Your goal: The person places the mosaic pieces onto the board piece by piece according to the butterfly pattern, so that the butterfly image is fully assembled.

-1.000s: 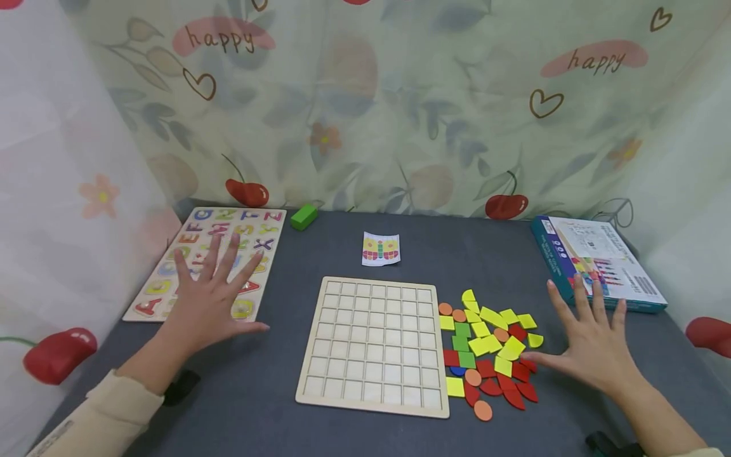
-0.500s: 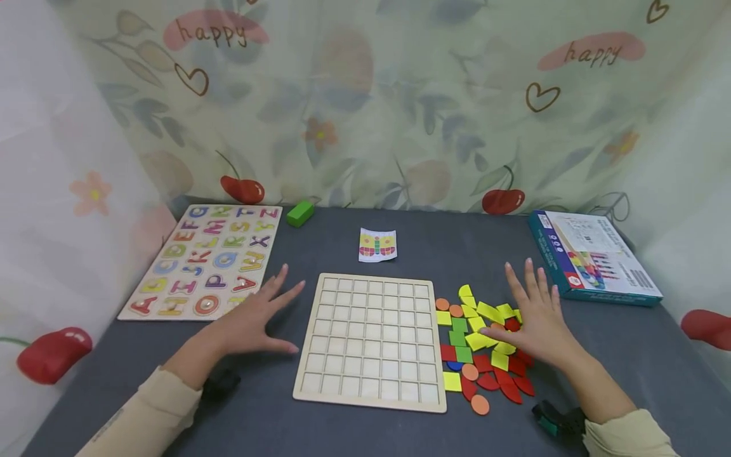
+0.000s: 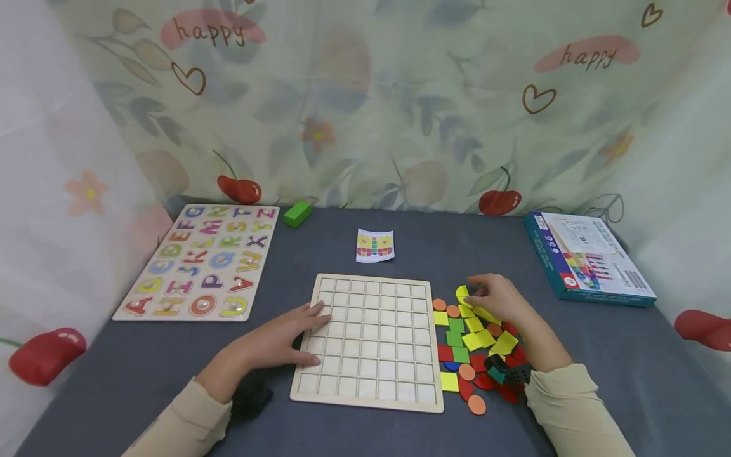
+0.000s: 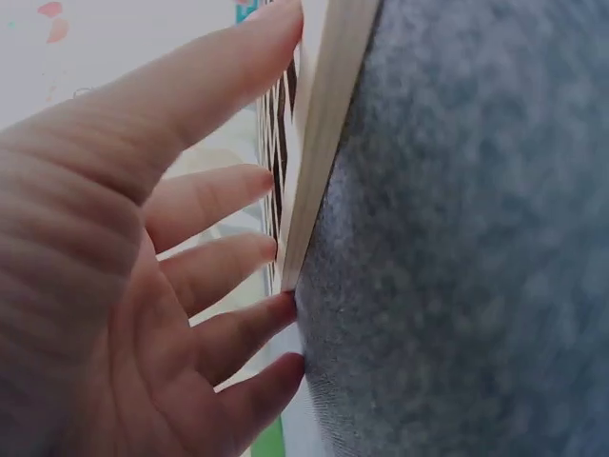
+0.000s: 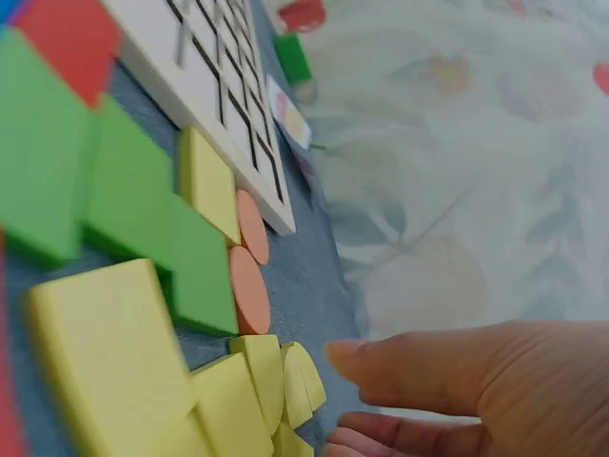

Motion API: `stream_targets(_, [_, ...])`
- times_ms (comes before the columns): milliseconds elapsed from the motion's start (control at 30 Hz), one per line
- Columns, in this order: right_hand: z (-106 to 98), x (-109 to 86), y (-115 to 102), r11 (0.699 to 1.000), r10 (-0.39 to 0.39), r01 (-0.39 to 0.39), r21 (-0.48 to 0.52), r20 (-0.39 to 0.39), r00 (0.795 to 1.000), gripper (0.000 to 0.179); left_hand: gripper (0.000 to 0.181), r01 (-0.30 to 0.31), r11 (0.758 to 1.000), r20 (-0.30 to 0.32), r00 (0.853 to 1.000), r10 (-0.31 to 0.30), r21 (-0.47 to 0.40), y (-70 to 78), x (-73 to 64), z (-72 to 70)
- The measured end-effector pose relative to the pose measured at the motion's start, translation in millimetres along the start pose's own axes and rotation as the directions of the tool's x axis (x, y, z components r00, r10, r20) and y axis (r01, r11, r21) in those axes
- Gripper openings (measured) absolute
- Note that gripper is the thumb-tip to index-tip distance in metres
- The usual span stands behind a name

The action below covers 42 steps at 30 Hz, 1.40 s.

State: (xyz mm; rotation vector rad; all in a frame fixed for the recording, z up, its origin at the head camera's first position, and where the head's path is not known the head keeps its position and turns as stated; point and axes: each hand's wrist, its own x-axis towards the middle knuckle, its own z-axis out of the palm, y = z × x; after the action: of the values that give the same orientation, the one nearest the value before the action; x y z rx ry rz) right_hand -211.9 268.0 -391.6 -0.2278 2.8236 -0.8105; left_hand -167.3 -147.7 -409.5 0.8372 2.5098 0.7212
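Observation:
A pale wooden grid board (image 3: 374, 406) lies in the middle of the dark table. At its left edge rests my left hand (image 3: 276, 339), thumb and fingers spread over the rim; the left wrist view shows these fingers (image 4: 214, 262) loosely extended along the board's side (image 4: 328, 124). My right hand (image 3: 499, 298) reaches down at the far end of a pile of flat coloured pieces. Its fingertips are right beside yellow rounded pieces (image 5: 300, 381), with a gap between thumb and fingers. Green squares (image 3: 455, 338), orange discs (image 3: 476, 404) and red pieces (image 3: 445, 353) lie nearby.
Behind the board lies a small printed butterfly card (image 3: 374, 245). An alphabet puzzle board (image 3: 122, 311) is at the left, with a green block (image 3: 297, 214) by its far corner. A flat box (image 3: 594, 254) lies at the right, and a patterned curtain (image 3: 400, 108) hangs behind.
My left hand has moved right from over the alphabet board to the grid board's edge. My right hand has swung left to the yellow pieces, its spread fingers now bent.

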Motion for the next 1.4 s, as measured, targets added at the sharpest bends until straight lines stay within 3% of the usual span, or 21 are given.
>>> stream_targets(233, [0.9,16.1,5.0,0.990,0.098,-0.101,0.097,0.030,0.995,0.045,0.075,0.029,1.000,0.003,1.000,-0.029,-0.012,4.2,1.2,5.2])
stream_targets(433, [1.4,21.4,5.0,0.987,0.115,-0.116,0.112,0.012,0.993,0.032,0.072,0.013,1.000,-0.017,1.000,-0.013,0.002,12.9,1.6,10.3])
stream_targets(767, [-0.2,22.2,6.0,0.985,0.094,-0.098,0.142,0.030,0.995,0.029,0.068,0.031,1.000,-0.037,0.999,-0.031,0.001,19.9,3.4,14.1])
stream_targets(1133, [2.6,24.6,2.2,0.981,0.085,-0.080,0.180,-0.021,0.996,0.014,0.067,0.076,0.995,-0.023,0.997,-0.074,0.071,28.7,7.5,10.8])
stream_targets(1400, [13.9,40.4,-36.1,0.952,-0.010,0.014,0.305,-0.012,1.000,0.018,0.063,0.083,0.993,-0.029,0.996,-0.081,0.078,27.9,6.7,10.7])
